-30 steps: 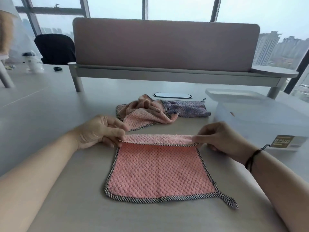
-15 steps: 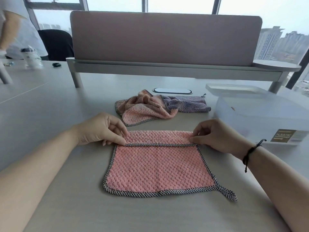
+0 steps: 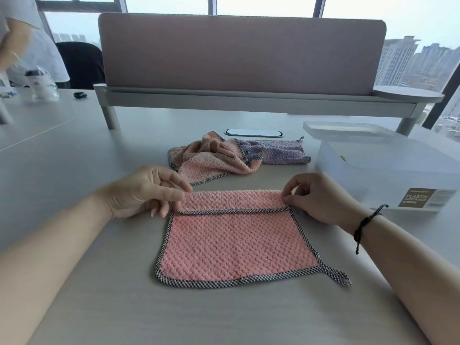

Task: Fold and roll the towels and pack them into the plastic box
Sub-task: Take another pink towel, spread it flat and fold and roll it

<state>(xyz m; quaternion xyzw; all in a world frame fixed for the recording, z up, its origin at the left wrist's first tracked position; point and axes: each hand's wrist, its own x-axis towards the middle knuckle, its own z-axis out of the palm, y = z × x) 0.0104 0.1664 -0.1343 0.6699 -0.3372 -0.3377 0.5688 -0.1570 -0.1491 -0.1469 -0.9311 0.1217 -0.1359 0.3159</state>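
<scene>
A pink towel [image 3: 236, 247] with checkered trim lies flat on the table in front of me, its far edge folded toward me in a narrow band. My left hand [image 3: 146, 192] pinches the left end of that fold. My right hand [image 3: 321, 197] pinches the right end. Behind it lie a crumpled pink towel [image 3: 211, 158] and a purple towel [image 3: 276, 151], overlapping. The translucent plastic box [image 3: 388, 170] stands at the right with a brown label on its front.
The box's lid [image 3: 348, 130] leans behind the box. A grey desk divider [image 3: 241, 53] on a raised shelf spans the back. A cable port [image 3: 254, 132] sits in the table. A person and a bottle [image 3: 41, 85] are at the far left.
The folded band at the towel's far edge has grown wider as both hands turned it toward me. The camera has tilted slightly.
</scene>
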